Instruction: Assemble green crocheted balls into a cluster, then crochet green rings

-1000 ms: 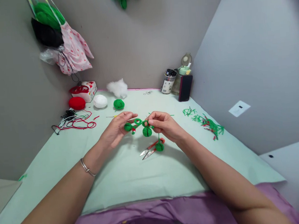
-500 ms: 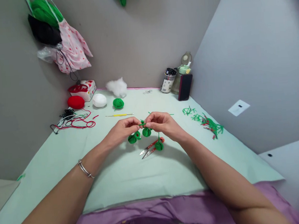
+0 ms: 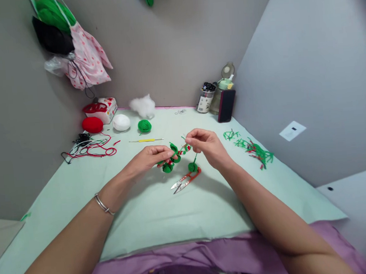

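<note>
Several small green crocheted pieces with red and white parts (image 3: 175, 158) hang together between my hands, above the table. My left hand (image 3: 154, 157) pinches the bunch from the left, its thumb on top. On the other side, my right hand (image 3: 202, 142) has thumb and forefinger closed on a strand of green yarn by a red-and-white bit. A round green crocheted piece (image 3: 192, 167) dangles on a yarn end below the right hand. Beneath it lie orange-handled thread snips (image 3: 186, 180), blades pointing left. What the left fingertips press on is partly hidden.
A yellow-handled crochet hook (image 3: 147, 140), a green yarn ball (image 3: 144, 126), white yarn (image 3: 121, 122), red yarn (image 3: 92, 125) and stuffing (image 3: 144, 106) lie behind. Yarn scraps (image 3: 255, 152) are at right. A phone (image 3: 226, 106) leans by a pen cup (image 3: 205, 98).
My hands have moved apart, the right one up and rightward. The crocheted bunch has turned, showing red and white parts. The dangling round piece has risen slightly.
</note>
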`<action>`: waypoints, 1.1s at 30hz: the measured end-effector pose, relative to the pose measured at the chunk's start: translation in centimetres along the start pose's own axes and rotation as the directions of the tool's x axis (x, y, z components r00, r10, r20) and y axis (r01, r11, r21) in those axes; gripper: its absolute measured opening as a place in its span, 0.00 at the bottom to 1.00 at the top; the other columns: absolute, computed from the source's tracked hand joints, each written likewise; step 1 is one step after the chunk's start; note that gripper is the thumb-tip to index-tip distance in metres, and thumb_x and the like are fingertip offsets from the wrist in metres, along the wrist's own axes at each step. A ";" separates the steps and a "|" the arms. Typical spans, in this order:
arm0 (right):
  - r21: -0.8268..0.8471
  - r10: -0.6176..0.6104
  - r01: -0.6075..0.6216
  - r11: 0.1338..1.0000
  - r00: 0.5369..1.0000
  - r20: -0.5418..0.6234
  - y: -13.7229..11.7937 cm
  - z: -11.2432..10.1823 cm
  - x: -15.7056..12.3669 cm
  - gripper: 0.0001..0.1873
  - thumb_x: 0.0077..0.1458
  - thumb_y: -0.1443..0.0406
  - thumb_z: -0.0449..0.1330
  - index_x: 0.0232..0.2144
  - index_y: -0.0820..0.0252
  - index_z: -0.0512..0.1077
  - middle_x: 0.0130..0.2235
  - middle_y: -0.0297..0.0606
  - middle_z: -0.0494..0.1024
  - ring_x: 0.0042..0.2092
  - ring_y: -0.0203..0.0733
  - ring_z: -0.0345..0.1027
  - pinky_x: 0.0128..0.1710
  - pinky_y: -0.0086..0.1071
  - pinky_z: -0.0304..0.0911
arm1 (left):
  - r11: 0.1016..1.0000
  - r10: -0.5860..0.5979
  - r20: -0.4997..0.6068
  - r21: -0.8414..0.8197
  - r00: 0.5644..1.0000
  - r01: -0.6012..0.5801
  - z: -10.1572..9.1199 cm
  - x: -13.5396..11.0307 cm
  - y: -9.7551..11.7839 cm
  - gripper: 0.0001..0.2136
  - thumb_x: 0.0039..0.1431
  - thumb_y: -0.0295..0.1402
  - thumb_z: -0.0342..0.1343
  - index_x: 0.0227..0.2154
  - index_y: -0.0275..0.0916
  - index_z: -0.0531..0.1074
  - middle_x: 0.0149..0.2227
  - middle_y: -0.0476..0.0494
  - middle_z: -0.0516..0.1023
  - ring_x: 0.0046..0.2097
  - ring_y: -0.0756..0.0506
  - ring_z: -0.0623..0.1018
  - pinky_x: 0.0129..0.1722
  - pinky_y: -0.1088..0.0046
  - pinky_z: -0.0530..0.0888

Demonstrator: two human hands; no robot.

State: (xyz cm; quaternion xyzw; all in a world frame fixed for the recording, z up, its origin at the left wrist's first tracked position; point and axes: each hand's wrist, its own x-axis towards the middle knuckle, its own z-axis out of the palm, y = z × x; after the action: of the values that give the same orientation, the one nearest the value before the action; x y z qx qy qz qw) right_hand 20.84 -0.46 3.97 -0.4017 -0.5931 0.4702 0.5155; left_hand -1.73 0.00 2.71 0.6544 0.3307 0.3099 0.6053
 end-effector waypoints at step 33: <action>0.269 0.065 -0.037 0.962 0.993 -0.095 -0.2 0.1 0.2 0.13 0.48 0.61 0.70 0.30 0.60 0.71 0.30 0.32 0.76 0.26 0.31 0.70 0.23 0.25 0.63 | 0.999 -0.032 -0.080 -0.018 0.996 0.031 0.1 0.1 0.0 0.14 0.56 0.45 0.61 0.33 0.38 0.81 0.32 0.45 0.80 0.34 0.49 0.73 0.38 0.70 0.67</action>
State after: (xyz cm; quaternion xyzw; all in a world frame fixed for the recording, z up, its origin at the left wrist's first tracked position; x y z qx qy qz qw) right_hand 20.75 -0.32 4.17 -0.3674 -0.4864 0.5376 0.5826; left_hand -1.59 0.07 2.67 0.6312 0.3625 0.3289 0.6017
